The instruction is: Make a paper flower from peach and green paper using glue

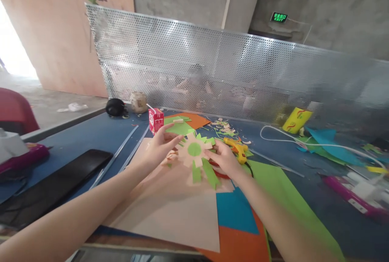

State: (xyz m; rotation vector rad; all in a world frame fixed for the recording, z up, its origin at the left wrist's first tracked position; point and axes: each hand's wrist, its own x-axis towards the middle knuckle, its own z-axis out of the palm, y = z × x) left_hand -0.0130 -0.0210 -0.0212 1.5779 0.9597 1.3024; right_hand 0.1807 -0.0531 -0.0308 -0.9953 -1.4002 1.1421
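A paper flower (pixel 193 149) with pale peach petals and a round green centre sits upright or tilted towards me over the pale paper sheet (pixel 170 209). Green paper leaves (pixel 209 173) hang below and around it. My right hand (pixel 225 157) grips the flower's right edge between thumb and fingers. To the left, my left hand (pixel 159 146) has its fingers apart, close to the petals; whether a fingertip touches one I cannot tell. Small peach paper pieces (pixel 172 156) lie beside that hand. A yellow glue gun (pixel 238 148) rests just beyond my right hand.
A red drink box (pixel 156 120) with a straw stands behind my left hand. Paper scraps (pixel 225 126) lie before the perforated metal screen (pixel 182 63). Left are a black phone-like slab (pixel 60 181) and clear sticks (pixel 133 148); right, a white cable (pixel 304 142) and power strip (pixel 352 197).
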